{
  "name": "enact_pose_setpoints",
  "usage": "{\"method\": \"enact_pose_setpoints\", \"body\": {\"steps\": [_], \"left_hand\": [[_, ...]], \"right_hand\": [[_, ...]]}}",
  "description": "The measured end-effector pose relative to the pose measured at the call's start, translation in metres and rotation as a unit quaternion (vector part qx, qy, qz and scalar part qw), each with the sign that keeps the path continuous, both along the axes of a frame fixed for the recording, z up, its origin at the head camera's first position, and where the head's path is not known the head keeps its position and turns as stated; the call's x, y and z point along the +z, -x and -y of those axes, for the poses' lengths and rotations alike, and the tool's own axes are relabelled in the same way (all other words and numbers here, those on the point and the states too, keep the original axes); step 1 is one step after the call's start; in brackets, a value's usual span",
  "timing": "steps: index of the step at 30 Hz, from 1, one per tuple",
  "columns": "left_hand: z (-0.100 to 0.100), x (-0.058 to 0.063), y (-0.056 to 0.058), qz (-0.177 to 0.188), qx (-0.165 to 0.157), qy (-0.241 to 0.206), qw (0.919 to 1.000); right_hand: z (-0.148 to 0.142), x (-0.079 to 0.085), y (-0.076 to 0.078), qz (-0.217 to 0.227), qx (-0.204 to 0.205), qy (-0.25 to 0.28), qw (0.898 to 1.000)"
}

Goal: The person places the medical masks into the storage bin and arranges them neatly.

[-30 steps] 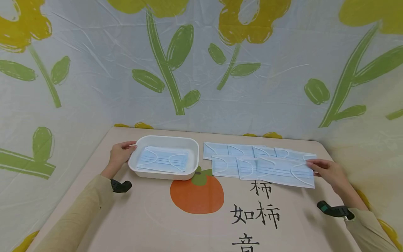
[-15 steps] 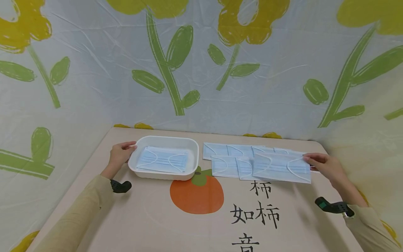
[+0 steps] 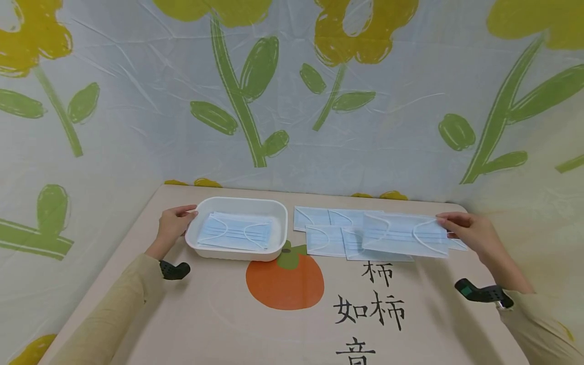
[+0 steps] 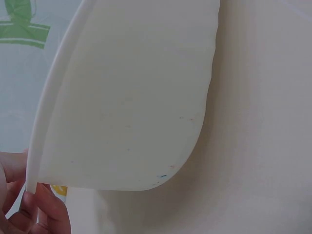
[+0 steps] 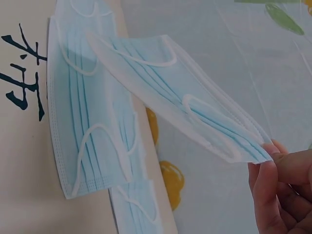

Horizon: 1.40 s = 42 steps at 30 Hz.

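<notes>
My right hand (image 3: 474, 235) pinches a pale blue disposable face mask (image 3: 403, 235) by its right end, raised above the table. In the right wrist view this mask (image 5: 175, 92) slants from the thumb and fingertips, its white ear loops showing. Beneath and beside it, several more face masks (image 3: 321, 241) lie overlapping in two rows, partly hidden by the raised one. My left hand (image 3: 172, 225) grips the left rim of a white plastic tray (image 3: 237, 205). Thumb and fingers pinch that rim in the left wrist view, where the tray's side (image 4: 126, 107) fills much of the picture. Inside the tray lie face masks (image 3: 237, 233).
The beige tabletop (image 3: 205, 314) bears a printed orange persimmon (image 3: 285, 284) and black characters (image 3: 369, 309). A flower-patterned cloth (image 3: 159, 126) hangs behind and at both sides, close to the table's back edge.
The right hand has lifted the face mask off the front row, moving it up and slightly left, uncovering another mask beneath. The left hand and tray stay in place.
</notes>
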<state>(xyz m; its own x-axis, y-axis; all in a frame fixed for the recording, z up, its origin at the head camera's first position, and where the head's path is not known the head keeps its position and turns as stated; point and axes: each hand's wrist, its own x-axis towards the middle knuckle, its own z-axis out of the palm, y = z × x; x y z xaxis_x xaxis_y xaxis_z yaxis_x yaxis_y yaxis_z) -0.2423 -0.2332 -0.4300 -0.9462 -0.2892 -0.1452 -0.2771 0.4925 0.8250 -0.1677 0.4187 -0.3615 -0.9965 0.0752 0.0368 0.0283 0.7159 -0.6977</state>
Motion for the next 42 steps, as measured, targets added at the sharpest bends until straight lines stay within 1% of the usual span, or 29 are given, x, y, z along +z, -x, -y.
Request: {"method": "enact_pose_setpoints", "body": {"steps": [10,18,21,22,23,24,26,28,29,30,32,33,34,35,36,38,40,41,42], "left_hand": [[0.0,0.0,0.0,0.0,0.002,0.0,1.0],[0.001,-0.001,0.0,-0.006,-0.003,0.011,0.9999],[0.0,-0.001,0.0,-0.004,0.002,0.008,1.0],[0.0,-0.001,0.001,-0.003,0.004,0.006,1.0],[0.001,-0.006,0.003,-0.006,0.009,0.004,0.9999],[0.001,-0.007,0.004,-0.006,0.01,0.003,0.9999],[0.003,-0.013,0.008,-0.009,0.014,0.002,0.9999],[0.007,-0.021,0.013,-0.015,0.018,0.003,0.9997],[0.01,-0.026,0.016,-0.018,0.017,0.005,0.9997],[0.011,-0.027,0.017,-0.017,0.012,0.007,0.9998],[0.014,-0.033,0.02,-0.018,0.012,0.008,0.9997],[0.016,-0.035,0.021,-0.019,0.008,0.007,0.9998],[0.015,-0.034,0.02,-0.018,0.005,0.006,0.9998],[0.014,-0.031,0.019,-0.017,0.004,0.006,0.9998],[0.013,-0.027,0.016,-0.017,0.004,0.004,0.9998],[0.01,-0.023,0.014,-0.018,0.013,0.0,0.9997],[0.007,-0.017,0.011,-0.017,0.012,-0.004,0.9998],[0.007,-0.018,0.012,-0.017,0.016,-0.003,0.9997],[0.008,-0.019,0.013,-0.016,0.018,-0.002,0.9997]], "right_hand": [[0.02,0.008,0.004,-0.006,-0.002,-0.003,1.0],[0.041,0.01,0.009,-0.031,0.0,0.018,0.999],[0.047,0.01,0.012,-0.039,0.001,0.02,0.999],[0.049,0.011,0.013,-0.04,0.002,0.023,0.999],[0.05,0.011,0.015,-0.04,0.001,0.027,0.999],[0.051,0.01,0.017,-0.039,0.0,0.029,0.999],[0.049,0.004,0.024,-0.038,0.001,0.041,0.998],[0.043,-0.009,0.036,-0.032,-0.012,0.059,0.998],[0.037,-0.019,0.044,-0.037,-0.014,0.062,0.997],[0.031,-0.029,0.052,-0.041,-0.015,0.064,0.997],[0.024,-0.045,0.066,-0.049,-0.017,0.069,0.996],[0.024,-0.05,0.07,-0.048,-0.023,0.072,0.996],[0.026,-0.051,0.072,-0.05,-0.022,0.071,0.996],[0.031,-0.048,0.071,-0.052,-0.014,0.066,0.996],[0.039,-0.041,0.067,-0.047,-0.011,0.066,0.997],[0.058,-0.025,0.057,-0.037,-0.01,0.066,0.997],[0.077,-0.009,0.047,-0.029,-0.006,0.064,0.997],[0.085,-0.003,0.043,-0.028,0.0,0.06,0.998],[0.092,0.001,0.04,-0.026,-0.002,0.059,0.998]]}}
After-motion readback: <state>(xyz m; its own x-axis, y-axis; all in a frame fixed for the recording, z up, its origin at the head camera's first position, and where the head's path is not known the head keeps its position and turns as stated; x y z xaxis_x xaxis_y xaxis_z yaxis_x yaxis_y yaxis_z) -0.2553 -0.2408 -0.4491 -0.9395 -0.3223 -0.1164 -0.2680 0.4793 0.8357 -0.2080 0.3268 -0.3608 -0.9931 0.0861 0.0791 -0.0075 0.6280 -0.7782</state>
